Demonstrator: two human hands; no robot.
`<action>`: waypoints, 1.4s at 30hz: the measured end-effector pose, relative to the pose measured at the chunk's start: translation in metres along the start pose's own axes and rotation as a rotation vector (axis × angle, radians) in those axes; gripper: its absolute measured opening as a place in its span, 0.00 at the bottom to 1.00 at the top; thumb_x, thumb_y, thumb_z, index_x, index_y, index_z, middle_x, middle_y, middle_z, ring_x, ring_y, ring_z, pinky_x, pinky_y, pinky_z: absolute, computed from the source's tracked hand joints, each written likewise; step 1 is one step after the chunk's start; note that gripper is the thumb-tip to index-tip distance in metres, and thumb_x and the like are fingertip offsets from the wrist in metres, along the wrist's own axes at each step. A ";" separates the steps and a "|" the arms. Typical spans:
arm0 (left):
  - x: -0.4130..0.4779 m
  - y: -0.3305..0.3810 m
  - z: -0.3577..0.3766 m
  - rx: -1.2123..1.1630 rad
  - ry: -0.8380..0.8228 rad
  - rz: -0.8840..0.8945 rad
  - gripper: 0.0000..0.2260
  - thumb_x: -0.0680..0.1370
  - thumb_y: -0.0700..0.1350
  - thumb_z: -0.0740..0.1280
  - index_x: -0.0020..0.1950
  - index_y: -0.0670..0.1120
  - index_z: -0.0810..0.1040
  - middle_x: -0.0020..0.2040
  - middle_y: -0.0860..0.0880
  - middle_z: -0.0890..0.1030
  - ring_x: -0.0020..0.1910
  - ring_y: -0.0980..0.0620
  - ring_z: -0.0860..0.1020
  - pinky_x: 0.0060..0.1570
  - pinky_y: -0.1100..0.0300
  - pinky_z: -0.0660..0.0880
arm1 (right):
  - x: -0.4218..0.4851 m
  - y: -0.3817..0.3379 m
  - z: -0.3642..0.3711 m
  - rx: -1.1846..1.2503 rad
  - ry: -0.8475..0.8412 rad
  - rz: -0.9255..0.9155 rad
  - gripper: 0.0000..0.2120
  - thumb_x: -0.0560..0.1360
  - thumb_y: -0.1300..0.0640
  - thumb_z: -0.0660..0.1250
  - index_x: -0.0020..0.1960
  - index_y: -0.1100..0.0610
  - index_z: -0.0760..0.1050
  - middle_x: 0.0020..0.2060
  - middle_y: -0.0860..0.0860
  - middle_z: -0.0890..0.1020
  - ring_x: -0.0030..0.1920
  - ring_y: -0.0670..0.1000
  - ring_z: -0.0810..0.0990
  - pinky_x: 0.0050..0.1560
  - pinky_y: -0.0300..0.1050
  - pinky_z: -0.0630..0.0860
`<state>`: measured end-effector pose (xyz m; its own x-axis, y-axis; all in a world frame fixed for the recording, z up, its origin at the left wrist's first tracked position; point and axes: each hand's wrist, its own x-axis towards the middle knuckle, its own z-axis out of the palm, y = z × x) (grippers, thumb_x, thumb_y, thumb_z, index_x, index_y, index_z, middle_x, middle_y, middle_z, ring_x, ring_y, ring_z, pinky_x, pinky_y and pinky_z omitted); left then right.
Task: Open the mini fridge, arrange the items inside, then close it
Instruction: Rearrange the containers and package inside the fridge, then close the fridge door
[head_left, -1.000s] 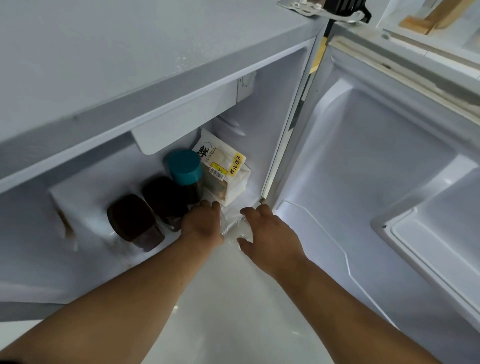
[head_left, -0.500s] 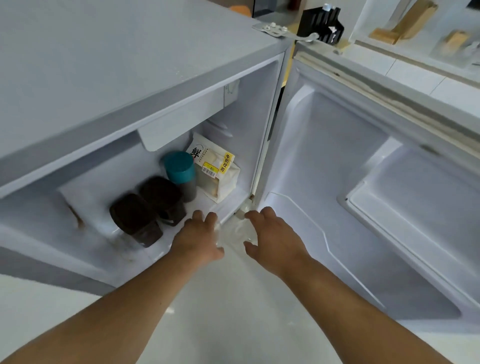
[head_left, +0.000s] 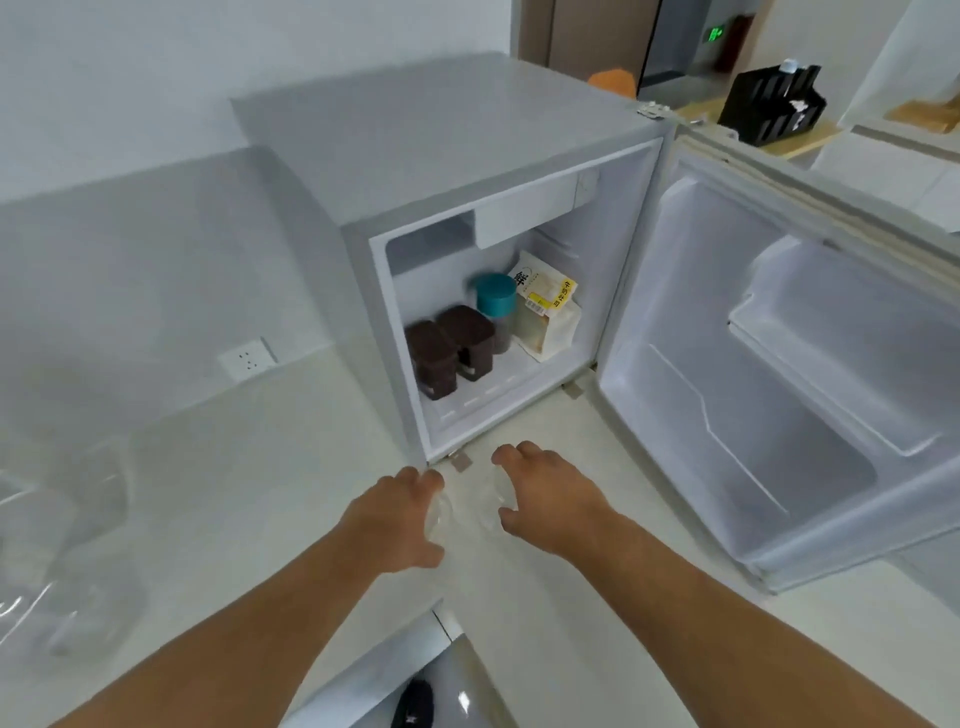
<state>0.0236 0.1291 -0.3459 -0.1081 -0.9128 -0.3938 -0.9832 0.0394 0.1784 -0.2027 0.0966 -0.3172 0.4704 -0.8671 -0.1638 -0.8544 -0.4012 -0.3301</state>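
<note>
The white mini fridge (head_left: 415, 156) stands on a pale counter with its door (head_left: 779, 415) swung wide to the right. On its floor are two dark brown lidded tubs (head_left: 431, 358) (head_left: 467, 338), a teal-lidded jar (head_left: 496, 293) behind them, and a white food pack with a yellow label (head_left: 545, 317) at the right. Just outside the fridge's front edge, my left hand (head_left: 395, 514) and my right hand (head_left: 550, 493) hold a clear container (head_left: 467, 506) between them. It is too transparent to tell whether it is one piece or two.
Clear plastic containers (head_left: 52, 571) lie at the far left of the counter (head_left: 260, 467). A wall socket (head_left: 248, 358) sits left of the fridge. A black organizer (head_left: 774, 104) stands behind the door. The counter's front edge is below my arms, with a dark object (head_left: 413, 704) beneath it.
Both hands have drawn back out of the fridge with the clear container, from its floor to the counter in front. My view has pulled back and up.
</note>
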 end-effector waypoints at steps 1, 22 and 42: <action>-0.009 -0.010 0.002 0.015 -0.003 -0.012 0.40 0.61 0.65 0.73 0.70 0.56 0.64 0.60 0.50 0.73 0.58 0.46 0.76 0.49 0.49 0.79 | 0.001 -0.013 0.005 0.002 0.004 -0.023 0.30 0.74 0.48 0.70 0.72 0.51 0.65 0.60 0.52 0.75 0.56 0.56 0.76 0.50 0.52 0.79; 0.051 -0.204 0.036 -0.030 0.019 -0.034 0.39 0.66 0.57 0.74 0.73 0.53 0.61 0.65 0.49 0.69 0.59 0.46 0.70 0.46 0.52 0.79 | 0.139 -0.143 0.116 -0.001 -0.105 0.063 0.27 0.75 0.50 0.71 0.70 0.50 0.64 0.61 0.50 0.73 0.58 0.54 0.75 0.44 0.47 0.76; 0.029 -0.080 -0.051 -0.100 0.495 0.364 0.28 0.67 0.69 0.67 0.59 0.53 0.77 0.52 0.55 0.82 0.48 0.52 0.80 0.41 0.59 0.80 | 0.047 -0.088 -0.004 -0.100 0.252 0.152 0.30 0.74 0.32 0.57 0.70 0.47 0.70 0.63 0.45 0.77 0.61 0.51 0.73 0.60 0.46 0.74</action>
<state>0.1065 0.0781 -0.3253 -0.3286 -0.9293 0.1685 -0.8751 0.3666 0.3160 -0.1067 0.0902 -0.2925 0.2773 -0.9602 0.0351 -0.9340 -0.2779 -0.2247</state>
